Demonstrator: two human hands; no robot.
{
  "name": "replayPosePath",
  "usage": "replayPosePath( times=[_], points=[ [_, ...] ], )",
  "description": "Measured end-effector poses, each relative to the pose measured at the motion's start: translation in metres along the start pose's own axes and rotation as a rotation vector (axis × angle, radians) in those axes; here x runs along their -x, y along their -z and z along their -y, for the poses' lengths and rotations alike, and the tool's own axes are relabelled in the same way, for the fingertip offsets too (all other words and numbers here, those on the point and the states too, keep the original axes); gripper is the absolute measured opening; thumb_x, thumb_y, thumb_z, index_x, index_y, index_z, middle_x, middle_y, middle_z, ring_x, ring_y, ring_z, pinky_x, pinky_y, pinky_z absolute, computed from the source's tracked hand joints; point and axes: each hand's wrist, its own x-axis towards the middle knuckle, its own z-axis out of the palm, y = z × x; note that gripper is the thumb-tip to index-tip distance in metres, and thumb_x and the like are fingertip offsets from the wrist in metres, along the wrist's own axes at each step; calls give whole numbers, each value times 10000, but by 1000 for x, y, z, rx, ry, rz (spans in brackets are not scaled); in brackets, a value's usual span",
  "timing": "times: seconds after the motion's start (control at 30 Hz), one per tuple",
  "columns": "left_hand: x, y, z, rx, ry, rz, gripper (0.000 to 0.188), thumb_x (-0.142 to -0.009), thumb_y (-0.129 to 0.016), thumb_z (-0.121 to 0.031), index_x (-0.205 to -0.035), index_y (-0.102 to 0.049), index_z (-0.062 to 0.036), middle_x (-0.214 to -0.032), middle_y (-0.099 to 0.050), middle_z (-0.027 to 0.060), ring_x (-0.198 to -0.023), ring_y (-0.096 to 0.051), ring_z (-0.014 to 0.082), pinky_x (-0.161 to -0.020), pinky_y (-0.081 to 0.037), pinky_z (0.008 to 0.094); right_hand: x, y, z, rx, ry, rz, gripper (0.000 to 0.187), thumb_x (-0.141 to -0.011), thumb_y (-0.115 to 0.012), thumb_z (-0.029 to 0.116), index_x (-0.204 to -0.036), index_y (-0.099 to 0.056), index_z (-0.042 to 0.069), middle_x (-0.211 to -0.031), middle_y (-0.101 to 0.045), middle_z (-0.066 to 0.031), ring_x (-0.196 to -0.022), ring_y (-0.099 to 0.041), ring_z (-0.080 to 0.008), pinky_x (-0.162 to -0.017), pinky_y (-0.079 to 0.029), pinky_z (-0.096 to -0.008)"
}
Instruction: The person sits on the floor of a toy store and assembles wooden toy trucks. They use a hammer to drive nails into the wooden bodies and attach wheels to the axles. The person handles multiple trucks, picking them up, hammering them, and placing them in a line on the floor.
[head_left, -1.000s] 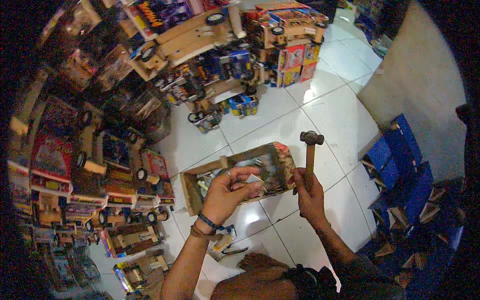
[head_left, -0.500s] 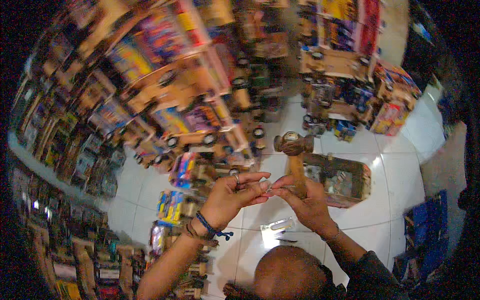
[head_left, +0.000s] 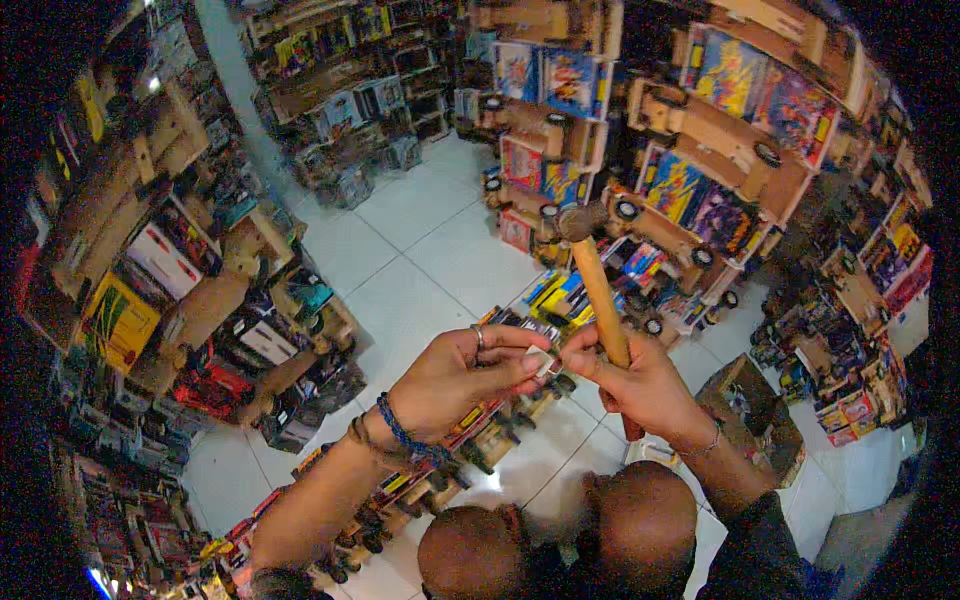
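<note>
My left hand point(head_left: 445, 385), with a ring and a blue braided bracelet, pinches a small white piece point(head_left: 540, 360) between thumb and fingers. Close beside it, my right hand point(head_left: 640, 385) is wrapped around the wooden handle of a hammer point(head_left: 600, 300), whose dark metal head point(head_left: 578, 222) points away from me. The thumb and forefinger of that hand come together at the white piece's edge. Whether they pinch something tiny there is too small to make out.
Wooden toy trucks point(head_left: 720, 160) with colourful printed sides stand stacked ahead and to the right. An open box point(head_left: 790, 445) with small items sits by my right forearm. Toy vehicles line the left point(head_left: 260, 330), and a row point(head_left: 465, 425) runs under my arms. My bare knees point(head_left: 640, 525) show below.
The view has swung left, so the trucks and the open box now appear farther right. More of the hammer's handle shows, and the white piece is clearer. Both hands keep their holds.
</note>
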Motion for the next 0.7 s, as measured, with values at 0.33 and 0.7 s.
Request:
replayPosePath(
  times=[0.33,0.7],
  points=[
    [27,50,18,13,-28,-221,341,-939,-699,-163,-1222,-631,14,-1013,-701,61,-879,-668,89,-805,-554,218,-53,-46,-16,133,235,171,152,-884,-756,151,-957,-688,37,-798,-637,17,-694,-554,-50,-610,-443,-231],
    [66,75,47,-58,5,-403,304,-940,-690,-147,-1208,-669,-5,-1018,-715,63,-874,-653,90,-807,-543,230,-85,-76,-29,151,60,404,214,-948,-679,176,-1113,-694,41,-966,-718,-30,-878,-631,-69,-775,-523,-258]
  ],
)
